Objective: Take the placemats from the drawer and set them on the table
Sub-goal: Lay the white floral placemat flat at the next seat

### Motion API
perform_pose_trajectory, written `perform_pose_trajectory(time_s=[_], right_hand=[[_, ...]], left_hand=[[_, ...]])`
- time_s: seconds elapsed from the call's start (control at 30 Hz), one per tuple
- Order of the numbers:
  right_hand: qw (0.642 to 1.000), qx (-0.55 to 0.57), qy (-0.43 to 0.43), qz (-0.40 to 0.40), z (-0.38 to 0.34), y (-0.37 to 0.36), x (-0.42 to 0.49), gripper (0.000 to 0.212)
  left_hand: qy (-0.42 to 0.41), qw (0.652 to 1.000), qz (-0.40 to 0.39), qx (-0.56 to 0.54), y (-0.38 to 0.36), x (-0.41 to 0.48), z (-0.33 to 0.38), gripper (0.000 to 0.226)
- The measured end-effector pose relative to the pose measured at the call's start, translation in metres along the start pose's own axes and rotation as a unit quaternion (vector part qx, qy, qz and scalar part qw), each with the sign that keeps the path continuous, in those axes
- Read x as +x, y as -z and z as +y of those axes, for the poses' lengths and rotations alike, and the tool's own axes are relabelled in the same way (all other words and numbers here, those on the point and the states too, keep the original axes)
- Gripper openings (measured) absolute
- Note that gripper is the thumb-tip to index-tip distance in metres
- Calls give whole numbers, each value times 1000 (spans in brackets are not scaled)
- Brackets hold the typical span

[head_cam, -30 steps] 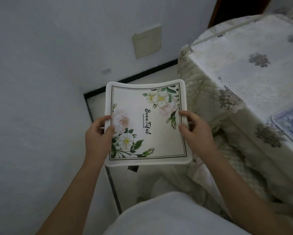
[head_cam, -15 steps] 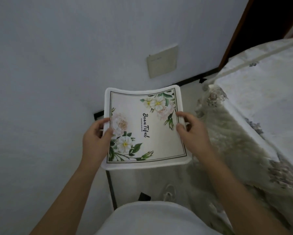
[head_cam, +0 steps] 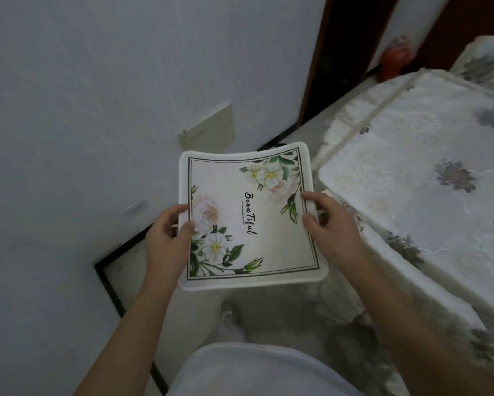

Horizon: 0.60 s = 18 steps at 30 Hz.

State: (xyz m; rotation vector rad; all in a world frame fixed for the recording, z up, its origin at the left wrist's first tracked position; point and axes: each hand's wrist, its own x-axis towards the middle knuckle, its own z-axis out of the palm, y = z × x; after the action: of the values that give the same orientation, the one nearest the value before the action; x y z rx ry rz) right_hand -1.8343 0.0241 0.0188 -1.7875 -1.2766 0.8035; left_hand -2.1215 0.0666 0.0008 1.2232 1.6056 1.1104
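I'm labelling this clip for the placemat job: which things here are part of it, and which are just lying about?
Part of the job: floral placemat, gripped at its side edges by the left hand and right hand; cloth-covered table at the right.
Just there: beige wall plate; blurred red container by the doorway; shoe on the floor.

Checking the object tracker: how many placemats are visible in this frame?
1. The floral placemat is held in the air between the left hand and right hand, left of the cloth-covered table. Any others stacked beneath it would be hidden.
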Motion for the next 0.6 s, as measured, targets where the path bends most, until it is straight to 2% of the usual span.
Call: perform_pose_trajectory(time_s=[0.17,0.37,0.5,0.6], right_hand=[[988,-22,-80,127,15,38,13,36],[944,-26,-164,284,38,93,-16,37],[915,-19,-200,350,63,128,-31,38],[911,-15,-193,364,86,155,-32,38]], left_hand=[[-38,987,-158,-6,-85,83,35,32],[-101,936,-337,7,-203,99,85,31],[-124,910,-395,18,-262,84,103,31],[-140,903,-405,27,-292,68,112,31]])
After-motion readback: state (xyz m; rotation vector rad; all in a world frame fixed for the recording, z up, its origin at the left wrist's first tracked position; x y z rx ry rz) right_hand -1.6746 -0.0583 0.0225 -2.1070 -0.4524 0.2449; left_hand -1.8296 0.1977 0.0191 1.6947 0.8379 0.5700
